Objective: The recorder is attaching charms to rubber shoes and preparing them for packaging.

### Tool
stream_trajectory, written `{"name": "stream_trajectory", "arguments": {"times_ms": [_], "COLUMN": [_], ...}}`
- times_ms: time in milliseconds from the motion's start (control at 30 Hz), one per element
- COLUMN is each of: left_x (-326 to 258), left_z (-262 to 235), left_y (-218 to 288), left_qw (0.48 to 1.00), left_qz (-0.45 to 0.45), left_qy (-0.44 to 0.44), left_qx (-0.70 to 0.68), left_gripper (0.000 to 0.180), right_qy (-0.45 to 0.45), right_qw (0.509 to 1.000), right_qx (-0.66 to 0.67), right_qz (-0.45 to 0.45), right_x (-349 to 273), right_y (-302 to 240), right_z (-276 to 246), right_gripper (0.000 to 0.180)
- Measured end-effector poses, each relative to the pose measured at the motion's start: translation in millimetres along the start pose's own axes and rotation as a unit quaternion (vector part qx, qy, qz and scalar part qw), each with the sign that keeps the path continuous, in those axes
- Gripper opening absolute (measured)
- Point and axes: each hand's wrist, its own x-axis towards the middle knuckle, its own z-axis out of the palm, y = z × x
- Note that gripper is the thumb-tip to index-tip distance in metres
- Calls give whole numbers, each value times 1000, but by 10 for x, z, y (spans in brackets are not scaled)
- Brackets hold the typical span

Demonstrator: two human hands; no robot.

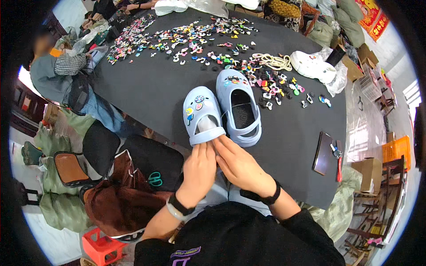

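Two light blue clogs with heel straps lie side by side on the dark table, toes pointing away from me. Colourful charms dot the toe of the left clog (203, 103), and something whitish shows inside it. The right clog (239, 111) also bears charms, and its dark insole is visible. At the heel of the left clog, my left hand (200, 167) has its fingers closed on the strap. My right hand (243, 168) meets it there, fingers together at the strap's right side. Fingertips of both hands are partly hidden by the strap.
Many small colourful charms (191, 42) lie scattered over the table (146, 97). A cream cord bundle (273, 62) and a white clog (313, 67) sit at the back right. A phone (322, 153) and keys (337, 153) lie at right. Another person (66, 84) sits at left.
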Motion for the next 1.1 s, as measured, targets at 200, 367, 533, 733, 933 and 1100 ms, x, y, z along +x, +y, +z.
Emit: {"name": "stream_trajectory", "arguments": {"times_ms": [200,367,533,733,933,1100], "left_x": [555,722,839,-65,-1391,-2944], "left_z": [287,173,419,-57,1131,2316], "left_y": [-406,-768,-735,-429,-1864,-3549], "left_qw": [991,995,985,989,827,862], "left_qz": [60,54,5,5,-380,-469], "left_qy": [86,81,170,61,222,187], "left_qx": [85,-10,-3,-134,-351,-33], "left_gripper": [37,29,27,54,20,23], "right_qy": [75,78,80,64,27,6], "right_qw": [988,966,977,973,970,979], "right_qx": [-133,-244,-195,-205,-229,-193], "right_qz": [7,20,-37,-82,-72,-65], "right_x": [-181,-149,-14,-151,-159,6], "right_y": [-32,356,196,-225,-100,-242], "right_z": [-370,-211,33,39,67,271], "right_gripper": [37,20,7,23,24,19]}}
